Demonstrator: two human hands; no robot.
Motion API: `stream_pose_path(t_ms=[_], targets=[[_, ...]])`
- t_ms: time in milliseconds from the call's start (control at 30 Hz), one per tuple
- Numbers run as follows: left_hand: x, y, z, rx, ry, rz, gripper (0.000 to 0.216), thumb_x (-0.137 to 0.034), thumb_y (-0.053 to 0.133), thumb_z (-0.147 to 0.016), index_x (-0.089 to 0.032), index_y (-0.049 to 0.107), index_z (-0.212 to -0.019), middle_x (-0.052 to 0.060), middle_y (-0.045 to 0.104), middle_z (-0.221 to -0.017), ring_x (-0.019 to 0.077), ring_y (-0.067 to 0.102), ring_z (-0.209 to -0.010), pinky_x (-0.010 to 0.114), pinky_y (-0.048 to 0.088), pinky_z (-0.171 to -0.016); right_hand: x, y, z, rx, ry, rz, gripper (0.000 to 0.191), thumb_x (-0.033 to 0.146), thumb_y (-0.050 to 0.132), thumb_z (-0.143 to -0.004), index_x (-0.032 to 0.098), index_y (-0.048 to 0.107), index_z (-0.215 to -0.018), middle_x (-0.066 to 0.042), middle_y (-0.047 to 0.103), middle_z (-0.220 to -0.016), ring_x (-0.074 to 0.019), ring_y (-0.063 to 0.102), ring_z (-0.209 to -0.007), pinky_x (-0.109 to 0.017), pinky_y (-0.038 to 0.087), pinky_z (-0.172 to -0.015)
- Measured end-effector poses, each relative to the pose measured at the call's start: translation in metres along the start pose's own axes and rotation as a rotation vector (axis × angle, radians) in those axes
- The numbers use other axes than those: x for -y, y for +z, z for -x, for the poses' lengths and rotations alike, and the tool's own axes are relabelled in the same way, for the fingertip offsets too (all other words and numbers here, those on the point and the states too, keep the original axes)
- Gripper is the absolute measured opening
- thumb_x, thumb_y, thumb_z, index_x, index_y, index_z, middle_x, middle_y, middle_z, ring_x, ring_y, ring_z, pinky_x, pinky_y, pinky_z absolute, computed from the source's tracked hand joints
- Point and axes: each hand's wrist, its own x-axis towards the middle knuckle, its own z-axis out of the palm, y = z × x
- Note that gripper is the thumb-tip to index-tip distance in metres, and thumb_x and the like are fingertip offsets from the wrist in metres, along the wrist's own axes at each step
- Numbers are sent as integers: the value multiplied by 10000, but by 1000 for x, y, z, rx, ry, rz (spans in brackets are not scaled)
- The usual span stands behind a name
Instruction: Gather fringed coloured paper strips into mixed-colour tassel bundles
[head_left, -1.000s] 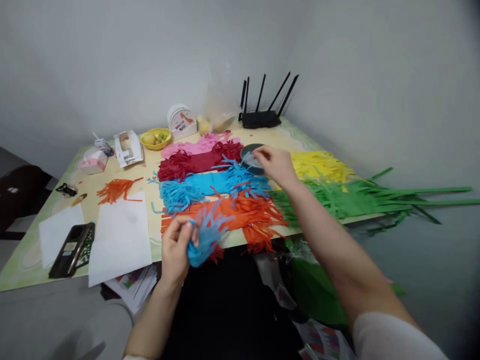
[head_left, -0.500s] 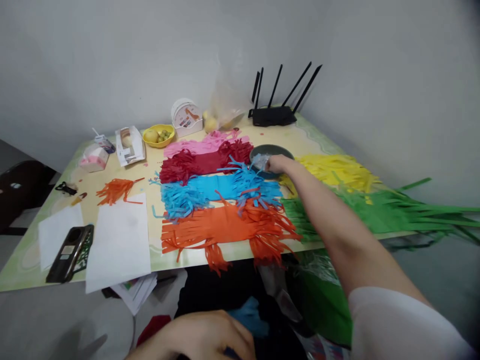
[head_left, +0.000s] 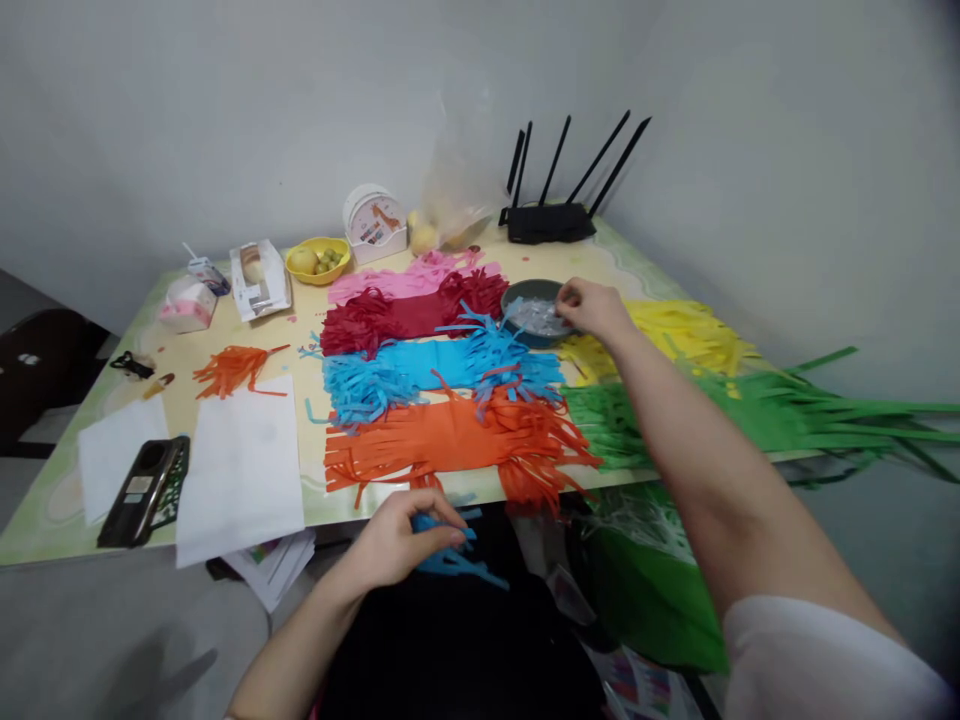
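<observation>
My left hand point(head_left: 397, 540) is closed around a small blue fringed paper piece point(head_left: 454, 562), held over my dark lap just below the table's front edge. My right hand point(head_left: 592, 305) reaches across the table, fingers pinched together over a dark bowl point(head_left: 531, 299) that holds something clear and shiny; what the fingers grip is too small to make out. Fringed paper sheets lie side by side between the hands: orange point(head_left: 450, 445), blue point(head_left: 427, 370), dark red point(head_left: 405, 315) and pink point(head_left: 409, 280). Yellow fringed paper point(head_left: 675, 335) and green fringed paper point(head_left: 757, 415) lie on the right.
A black router point(head_left: 547, 220) stands at the back corner. A yellow bowl of fruit point(head_left: 315, 262), small boxes, a round container and a plastic bag line the back. White sheets point(head_left: 240, 470), a dark phone-like device point(head_left: 142, 490) and loose orange strips point(head_left: 232, 370) lie left.
My left hand, low and near the picture's bottom edge half a second ago, has come up to the table's front edge with the blue piece. My right hand shifted right over the dark bowl.
</observation>
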Motion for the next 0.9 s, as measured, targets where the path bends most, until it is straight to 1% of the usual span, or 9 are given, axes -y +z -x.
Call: stream_pose_path(t_ms=[133,233,300,433,500,600,700,800,900], targets=[[3,4,5,24,-41,-16,168,-301,718,-779,-144,739,-835,45,723,-822,142,612,-750,226,435,-691,5,-1,4,-36,33,-20,167,167,604,-785,144,651,-943,-102,712,-852,-171,569,-719,-278,375,-711],[4,8,10,27,-30,-31,151,-288,701,-801,-154,751,-851,46,735,-846,147,632,-775,226,450,-714,9,0,7,-71,79,-50,133,177,578,-821,127,638,-929,-143,705,-875,-162,525,-718,-290,352,-722],[6,9,14,33,0,-45,156,-291,719,-796,-164,763,-877,48,740,-869,152,644,-796,231,462,-740,11,0,9,-100,119,-77,129,169,560,-834,122,630,-931,-164,707,-900,-158,523,-721,-290,353,-729],[11,10,21,142,85,-67,229,-321,755,-780,-169,776,-950,72,735,-904,153,648,-787,236,472,-722,11,-4,13,-122,179,-158,184,139,550,-829,124,620,-999,-158,723,-924,-137,577,-703,-253,390,-711],[13,10,23,152,110,-76,212,-316,737,-801,-164,781,-942,81,736,-898,152,651,-779,235,473,-709,9,-7,14,-96,207,-201,200,123,554,-820,129,626,-1006,-135,732,-882,-125,595,-657,-235,409,-679],[15,11,24,63,103,-77,147,-272,715,-817,-164,784,-888,75,748,-881,156,667,-801,236,485,-741,7,-9,17,-64,254,-242,168,116,584,-806,121,647,-962,-127,733,-843,-119,603,-626,-228,431,-654],[16,13,23,-32,49,-37,139,-267,701,-819,-156,772,-862,61,756,-819,151,678,-759,231,501,-724,8,-10,19,-35,275,-278,186,103,551,-836,97,647,-997,-117,730,-828,-110,604,-596,-228,456,-632],[18,16,21,-74,-2,72,181,-298,697,-813,-132,751,-864,69,755,-779,142,677,-691,227,520,-680,11,-13,22,-4,244,-307,197,115,509,-883,78,658,-1007,-116,732,-823,-108,594,-548,-240,472,-608],[18,15,19,-112,-12,171,209,-317,708,-798,-118,719,-860,82,758,-780,134,665,-646,231,527,-650,25,-20,30,-44,170,-311,235,124,481,-906,53,690,-987,-181,739,-879,-123,594,-557,-274,477,-665]])
